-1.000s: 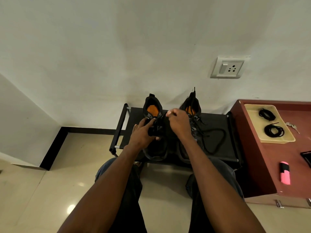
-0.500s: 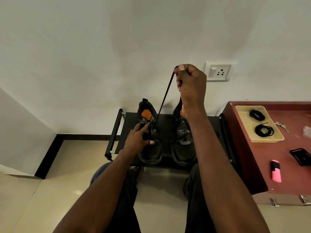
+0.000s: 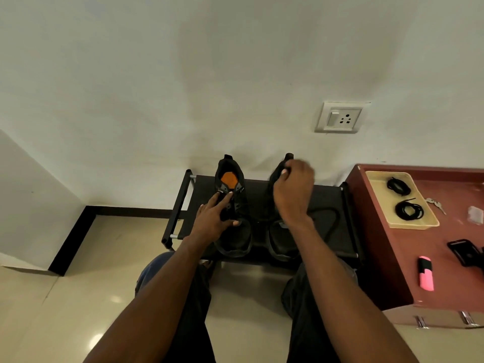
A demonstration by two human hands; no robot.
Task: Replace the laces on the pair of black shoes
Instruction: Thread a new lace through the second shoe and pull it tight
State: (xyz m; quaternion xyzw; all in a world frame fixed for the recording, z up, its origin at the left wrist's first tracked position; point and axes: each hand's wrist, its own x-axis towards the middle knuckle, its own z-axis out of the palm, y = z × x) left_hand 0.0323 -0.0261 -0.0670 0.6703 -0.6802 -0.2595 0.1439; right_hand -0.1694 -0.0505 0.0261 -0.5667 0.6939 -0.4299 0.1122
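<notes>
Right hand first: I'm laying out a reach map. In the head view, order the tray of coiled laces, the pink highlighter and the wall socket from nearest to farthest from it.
From the right hand over the right shoe:
1. Wall socket, above it on the wall; too close to call with the tray.
2. Tray, to its right on the red cabinet.
3. Pink highlighter, far right, near the cabinet's front edge.

Two black shoes stand side by side on a low black rack (image 3: 330, 203) against the wall; left shoe (image 3: 231, 203) shows an orange insole. Left hand (image 3: 212, 218) rests straight fingers on the left shoe's tongue; right hand (image 3: 294, 192), blurred, curls over the right shoe (image 3: 281, 242), grip unclear. A cream tray (image 3: 377, 203) on the red-brown cabinet (image 3: 387, 263) holds two coiled black laces (image 3: 409, 210).
</notes>
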